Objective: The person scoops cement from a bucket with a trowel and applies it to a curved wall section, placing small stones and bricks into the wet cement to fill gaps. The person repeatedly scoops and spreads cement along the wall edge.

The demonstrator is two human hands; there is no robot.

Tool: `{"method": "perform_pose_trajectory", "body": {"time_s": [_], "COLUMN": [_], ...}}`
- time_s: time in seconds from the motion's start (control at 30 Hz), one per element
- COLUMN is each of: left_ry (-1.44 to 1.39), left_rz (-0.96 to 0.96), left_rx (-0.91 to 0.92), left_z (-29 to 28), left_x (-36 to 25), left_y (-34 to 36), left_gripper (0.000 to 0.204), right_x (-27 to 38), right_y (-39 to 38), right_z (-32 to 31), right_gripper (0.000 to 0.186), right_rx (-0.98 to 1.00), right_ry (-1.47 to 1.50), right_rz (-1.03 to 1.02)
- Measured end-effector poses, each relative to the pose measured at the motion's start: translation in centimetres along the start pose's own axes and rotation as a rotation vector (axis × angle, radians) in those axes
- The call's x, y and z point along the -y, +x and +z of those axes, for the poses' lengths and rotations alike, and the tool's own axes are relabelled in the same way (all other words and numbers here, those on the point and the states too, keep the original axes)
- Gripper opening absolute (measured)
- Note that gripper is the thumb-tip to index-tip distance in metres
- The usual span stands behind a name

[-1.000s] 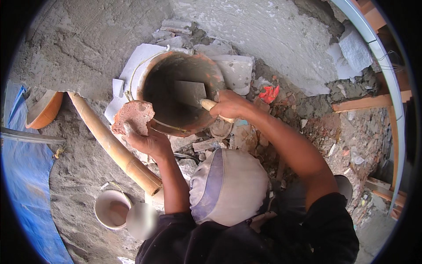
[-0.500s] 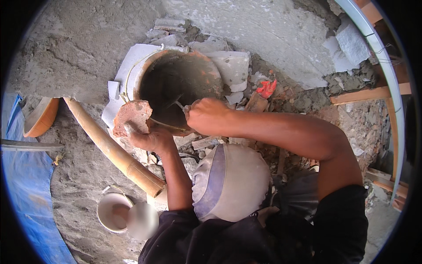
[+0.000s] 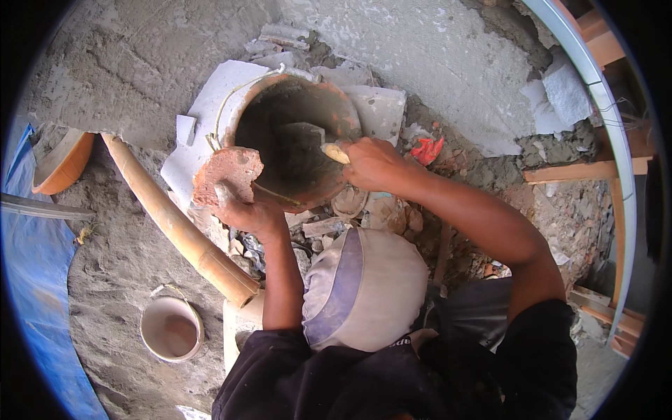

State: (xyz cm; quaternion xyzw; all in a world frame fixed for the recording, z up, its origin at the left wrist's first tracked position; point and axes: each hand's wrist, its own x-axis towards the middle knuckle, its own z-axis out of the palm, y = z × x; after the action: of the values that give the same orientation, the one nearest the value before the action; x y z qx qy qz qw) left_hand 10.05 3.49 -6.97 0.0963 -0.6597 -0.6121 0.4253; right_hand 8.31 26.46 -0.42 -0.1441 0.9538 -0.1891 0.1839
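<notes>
Fingers (image 3: 225,194) of the left hand (image 3: 248,213) curl closed around a broken piece of reddish brick (image 3: 225,175), holding it against the near rim of the orange bucket (image 3: 297,143). Fingers of the right hand (image 3: 374,164) are wrapped tight on the pale wooden handle of a trowel (image 3: 308,136), whose grey blade reaches down inside the bucket. That bucket stands on the rubble-strewn ground among white slabs (image 3: 210,105), and its inside is dark and smeared with grey mortar; how much mortar lies in it I cannot tell. Its thin wire handle hangs over the left rim. A small white bucket (image 3: 171,327) stands on the sandy ground at lower left, well apart, with only a brownish stain in its bottom. An orange bowl (image 3: 64,164) lies at the left edge beside a blue tarpaulin (image 3: 31,280), and a bamboo pole (image 3: 178,224) runs slantwise between it and the hands. Both forearms reach forward from the lower edge, the left one nearly straight up the picture, the right one bent in from the right with the wrist turned inward over the bucket's rim. A red scrap (image 3: 427,149) lies just beside the right wrist.
</notes>
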Motion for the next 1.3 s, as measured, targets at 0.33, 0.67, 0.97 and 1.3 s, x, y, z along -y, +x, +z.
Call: {"method": "perform_pose_trajectory", "body": {"time_s": [0.33,0.67,0.97,1.3], "left_ry": [0.189,-0.462,-0.636,-0.864], "left_rz": [0.116,-0.039,-0.473,-0.785], "left_rx": [-0.029,-0.023,0.231,0.284], "left_z": [0.9,-0.1,2.5,6.4], "left_x": [-1.7,-3.3,-8.9,-6.2], "left_y": [0.2,0.7,-0.9,-2.9], "left_gripper": [0.046,0.045,0.052,0.042], "right_x": [-0.1,-4.7,-5.9,0.0], "right_y": [0.9,-1.7,-12.1,-15.8], "right_z": [4.6,2.5,-8.6,-7.3], "right_gripper": [0.032,0.035,0.048,0.055], "right_rx": [0.473,0.474,0.284,-0.196], "right_ry": [1.371,1.716,1.433,0.783], "right_rz": [0.257,0.296,0.354,0.08]}}
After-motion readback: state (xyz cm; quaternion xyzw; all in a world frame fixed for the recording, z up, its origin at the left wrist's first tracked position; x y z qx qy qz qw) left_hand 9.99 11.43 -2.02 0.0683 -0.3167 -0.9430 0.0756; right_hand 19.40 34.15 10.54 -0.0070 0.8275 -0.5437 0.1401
